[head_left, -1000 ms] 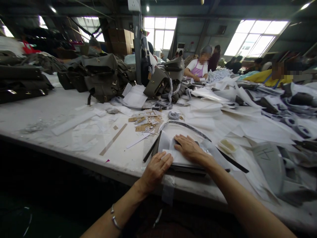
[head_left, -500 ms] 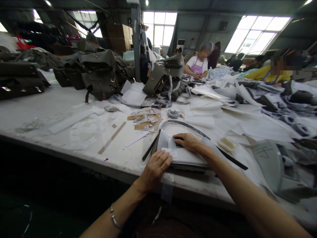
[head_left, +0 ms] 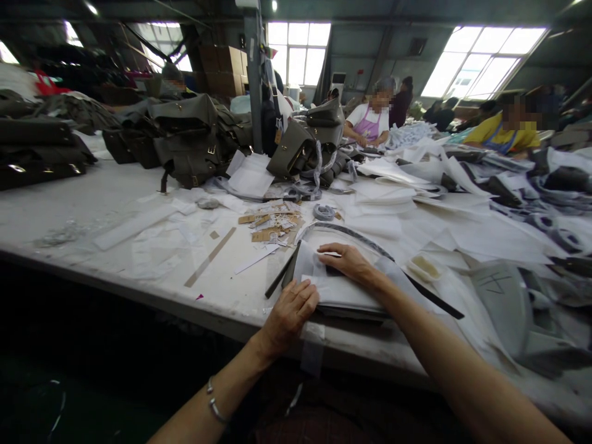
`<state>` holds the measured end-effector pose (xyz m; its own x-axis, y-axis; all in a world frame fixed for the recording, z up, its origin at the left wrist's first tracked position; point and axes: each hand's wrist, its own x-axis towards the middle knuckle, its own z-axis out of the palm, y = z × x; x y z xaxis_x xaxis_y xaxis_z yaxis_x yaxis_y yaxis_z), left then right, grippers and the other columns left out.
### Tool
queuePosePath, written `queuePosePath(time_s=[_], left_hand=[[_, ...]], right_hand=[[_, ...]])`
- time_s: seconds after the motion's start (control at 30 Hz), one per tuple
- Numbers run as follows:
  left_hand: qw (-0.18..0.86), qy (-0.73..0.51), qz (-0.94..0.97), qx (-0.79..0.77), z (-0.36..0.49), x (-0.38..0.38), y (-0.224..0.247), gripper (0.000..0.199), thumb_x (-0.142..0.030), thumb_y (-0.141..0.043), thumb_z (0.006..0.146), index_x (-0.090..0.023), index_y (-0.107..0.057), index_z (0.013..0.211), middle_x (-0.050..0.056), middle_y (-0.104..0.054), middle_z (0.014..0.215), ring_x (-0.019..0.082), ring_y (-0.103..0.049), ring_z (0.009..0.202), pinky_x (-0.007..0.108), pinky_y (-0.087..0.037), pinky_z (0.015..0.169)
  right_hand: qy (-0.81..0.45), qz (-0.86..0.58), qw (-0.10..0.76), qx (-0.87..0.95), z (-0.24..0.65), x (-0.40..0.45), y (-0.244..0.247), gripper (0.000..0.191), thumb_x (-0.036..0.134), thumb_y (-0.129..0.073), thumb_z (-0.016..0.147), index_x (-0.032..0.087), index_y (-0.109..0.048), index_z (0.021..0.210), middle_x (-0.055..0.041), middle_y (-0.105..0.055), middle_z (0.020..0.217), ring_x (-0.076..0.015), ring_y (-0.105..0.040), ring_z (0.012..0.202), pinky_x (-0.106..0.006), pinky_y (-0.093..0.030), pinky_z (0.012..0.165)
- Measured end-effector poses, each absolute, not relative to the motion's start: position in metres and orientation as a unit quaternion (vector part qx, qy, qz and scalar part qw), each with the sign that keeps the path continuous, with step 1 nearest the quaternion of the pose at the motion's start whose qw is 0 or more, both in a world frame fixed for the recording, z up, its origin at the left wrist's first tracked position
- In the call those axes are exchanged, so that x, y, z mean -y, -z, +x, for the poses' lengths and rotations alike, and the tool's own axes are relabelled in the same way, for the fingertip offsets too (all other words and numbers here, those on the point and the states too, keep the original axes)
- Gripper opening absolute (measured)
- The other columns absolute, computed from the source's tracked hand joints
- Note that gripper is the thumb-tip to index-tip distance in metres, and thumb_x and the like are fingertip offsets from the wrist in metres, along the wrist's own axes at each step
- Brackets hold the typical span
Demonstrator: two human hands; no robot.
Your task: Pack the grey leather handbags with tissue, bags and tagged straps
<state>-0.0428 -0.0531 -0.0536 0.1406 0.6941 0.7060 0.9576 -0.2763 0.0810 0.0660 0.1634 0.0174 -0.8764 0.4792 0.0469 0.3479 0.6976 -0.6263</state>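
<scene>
A flat dark piece covered with a white sheet (head_left: 345, 295) lies at the table's front edge, before me. My left hand (head_left: 291, 313) rests on its near left corner, fingers stretched out side by side on the white surface. Higher up on the same sheet is my right hand (head_left: 345, 261), its fingers spread and slightly bent, with a dark patch showing beneath them. A long dark strap (head_left: 441, 302), partly wrapped in clear film, curves behind the piece and down its right side. The undersides of both hands are hidden.
Cardboard scraps (head_left: 268, 227) and a coiled grey strap (head_left: 324, 213) lie beyond the piece. Dark bags (head_left: 185, 135) stand at the back left. White sheets (head_left: 393, 197) are heaped on the right. A person in a purple apron (head_left: 369, 126) works across the table.
My right hand has shifted slightly left and its fingers look a little more raised. My left hand has slid marginally left, still on the sheet's corner.
</scene>
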Motion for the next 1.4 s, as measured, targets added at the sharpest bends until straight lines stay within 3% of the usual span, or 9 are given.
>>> queuePosePath(time_s=[0.17, 0.33, 0.43, 0.53, 0.67, 0.93, 1.27, 1.4], left_hand=[[0.197, 0.324, -0.731, 0.568, -0.044, 0.053, 0.055, 0.036, -0.009, -0.039, 0.096, -0.016, -0.055, 0.128, 0.012, -0.063, 0.124, 0.022, -0.047, 0.132, 0.047, -0.041, 0.111], [0.199, 0.331, -0.728, 0.566, -0.044, 0.052, 0.055, 0.032, -0.011, -0.039, 0.097, -0.018, -0.058, 0.122, 0.01, -0.065, 0.122, 0.022, -0.052, 0.128, 0.047, -0.043, 0.109], [0.196, 0.333, -0.728, 0.566, -0.043, 0.052, 0.053, 0.03, -0.013, -0.039, 0.098, -0.017, -0.06, 0.12, 0.01, -0.065, 0.12, 0.023, -0.053, 0.126, 0.047, -0.043, 0.108], [0.187, 0.326, -0.728, 0.573, -0.043, 0.053, 0.051, 0.032, -0.012, -0.038, 0.097, -0.017, -0.059, 0.121, 0.01, -0.065, 0.122, 0.023, -0.051, 0.128, 0.046, -0.042, 0.109], [0.195, 0.327, -0.73, 0.568, -0.043, 0.053, 0.051, 0.032, -0.012, -0.038, 0.096, -0.016, -0.06, 0.119, 0.01, -0.065, 0.121, 0.023, -0.051, 0.127, 0.046, -0.042, 0.109], [0.185, 0.32, -0.729, 0.576, -0.043, 0.053, 0.052, 0.032, -0.013, -0.038, 0.097, -0.019, -0.061, 0.118, 0.009, -0.065, 0.12, 0.021, -0.051, 0.128, 0.046, -0.041, 0.11], [0.205, 0.338, -0.713, 0.579, -0.037, 0.052, 0.05, 0.024, -0.013, -0.046, 0.096, -0.019, -0.062, 0.113, 0.006, -0.068, 0.118, 0.02, -0.054, 0.124, 0.044, -0.038, 0.112], [0.148, 0.364, -0.693, 0.604, -0.029, 0.06, 0.044, 0.029, -0.013, -0.047, 0.093, -0.019, -0.058, 0.119, 0.007, -0.067, 0.122, 0.021, -0.051, 0.129, 0.047, -0.031, 0.115]], right_hand=[[-0.207, -0.178, 0.067, 0.96, 0.059, -0.152, -0.027, 0.027, 0.032, -0.07, 0.082, 0.024, -0.073, 0.108, -0.0046, -0.074, 0.105, -0.0227, -0.066, 0.1, -0.034, -0.046, 0.094], [-0.172, -0.11, 0.224, 0.953, 0.091, -0.109, -0.048, 0.017, 0.028, -0.058, 0.093, 0.021, -0.073, 0.096, -0.0064, -0.074, 0.094, -0.0196, -0.066, 0.091, -0.034, -0.046, 0.09], [-0.17, -0.008, 0.215, 0.962, 0.129, -0.069, -0.048, 0.019, 0.027, -0.051, 0.097, 0.023, -0.07, 0.095, -0.005, -0.072, 0.086, -0.0164, -0.064, 0.078, -0.03, -0.048, 0.077], [-0.109, 0.082, 0.164, 0.977, 0.155, -0.039, -0.03, 0.023, 0.02, -0.046, 0.097, 0.021, -0.066, 0.107, -0.007, -0.072, 0.098, -0.0187, -0.064, 0.092, -0.034, -0.047, 0.086], [-0.025, 0.065, 0.198, 0.978, 0.156, -0.031, 0.009, 0.03, 0.018, -0.044, 0.097, 0.017, -0.06, 0.123, -0.012, -0.067, 0.12, -0.0256, -0.055, 0.118, -0.042, -0.043, 0.096], [-0.207, 0.032, 0.297, 0.932, 0.144, -0.03, 0.02, 0.034, 0.003, -0.037, 0.091, 0.022, -0.063, 0.102, -0.0036, -0.072, 0.086, -0.0146, -0.066, 0.08, -0.035, -0.048, 0.088], [-0.197, -0.016, 0.33, 0.923, 0.143, -0.042, -0.009, 0.032, 0.003, -0.045, 0.08, 0.021, -0.063, 0.099, -0.0022, -0.069, 0.078, -0.0173, -0.062, 0.073, -0.034, -0.047, 0.076], [-0.166, -0.028, 0.316, 0.934, 0.131, -0.057, -0.025, 0.019, 0.009, -0.05, 0.088, 0.02, -0.064, 0.094, -0.0017, -0.068, 0.076, -0.0164, -0.06, 0.072, -0.034, -0.04, 0.076]])
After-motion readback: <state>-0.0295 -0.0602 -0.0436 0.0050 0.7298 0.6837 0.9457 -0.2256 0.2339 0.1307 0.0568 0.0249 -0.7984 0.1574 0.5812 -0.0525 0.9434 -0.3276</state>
